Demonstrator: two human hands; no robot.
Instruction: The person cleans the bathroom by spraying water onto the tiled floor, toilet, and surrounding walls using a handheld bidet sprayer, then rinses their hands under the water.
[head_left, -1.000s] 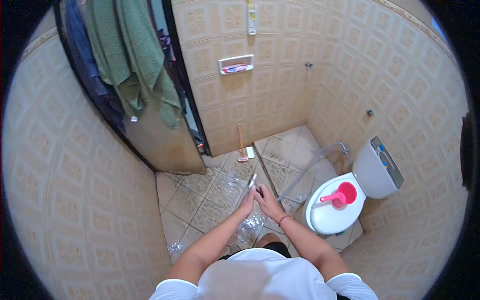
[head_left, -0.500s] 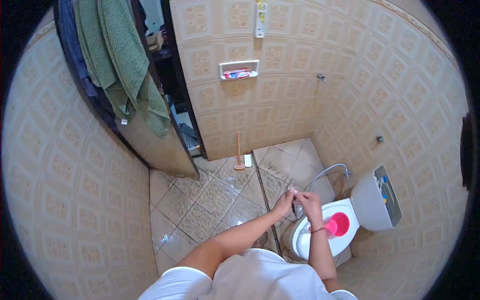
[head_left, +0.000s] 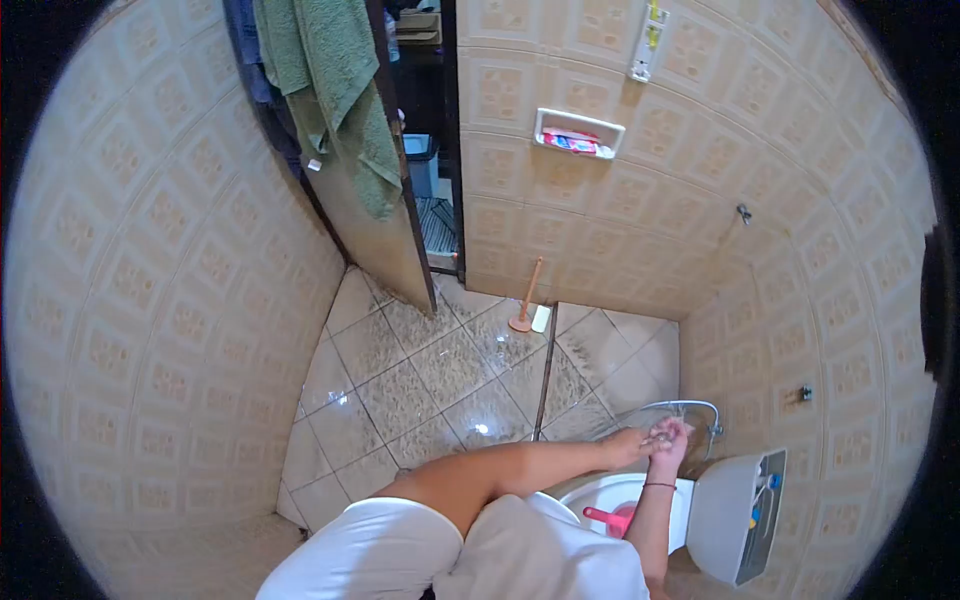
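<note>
My left hand (head_left: 630, 447) and my right hand (head_left: 672, 440) are close together above the toilet's far side, fingers curled around something small and clear that I cannot make out. A dark band circles my right wrist. Below them a pink dipper (head_left: 612, 517) rests on the white toilet (head_left: 680, 515), partly hidden by my right forearm. A grey hose (head_left: 700, 405) curves just behind my hands to a wall tap.
An open door with a green towel (head_left: 345, 90) stands at the back left. A plunger (head_left: 528, 300) and a white-green block (head_left: 541, 319) are by the back wall. A wall shelf (head_left: 580, 135) holds packets. The tiled floor (head_left: 430, 375) looks wet.
The view has turned left, so the door and shelf appear farther right. Both hands have moved right, nearer the hose, and are still together.
</note>
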